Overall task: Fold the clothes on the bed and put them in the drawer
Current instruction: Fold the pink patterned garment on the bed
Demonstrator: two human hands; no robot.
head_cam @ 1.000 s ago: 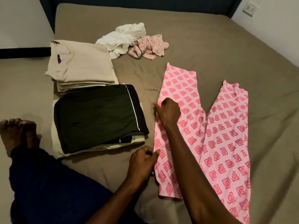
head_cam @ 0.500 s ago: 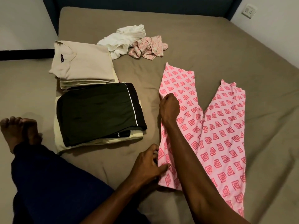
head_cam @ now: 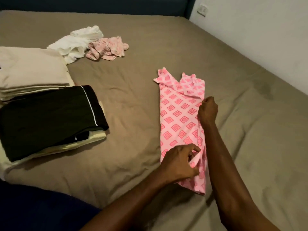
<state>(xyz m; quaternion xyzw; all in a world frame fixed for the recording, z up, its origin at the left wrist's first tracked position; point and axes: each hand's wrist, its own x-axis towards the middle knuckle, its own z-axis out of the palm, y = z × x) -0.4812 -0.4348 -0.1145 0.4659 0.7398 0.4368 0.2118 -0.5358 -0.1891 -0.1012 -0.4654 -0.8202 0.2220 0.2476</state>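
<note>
Pink patterned trousers (head_cam: pixel 178 117) lie folded lengthwise, right edge pinched by left hand (head_cam: pixel 179 164) and right hand (head_cam: pixel 207 110) fingers.

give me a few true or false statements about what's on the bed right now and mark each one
1. The pink diamond-patterned trousers lie with one leg laid over the other. True.
2. Both hands are on the trousers. True: the left hand pinches the near end, the right hand grips the right edge.
3. The black folded garment with white piping sits on top of the trousers. False: it lies apart, on a pale folded pile at the left.
4. The crumpled white cloth is neatly folded. False: it lies bunched beside a crumpled pink floral garment.
5. The beige folded stack is right of the trousers. False: it is at the far left.
</note>
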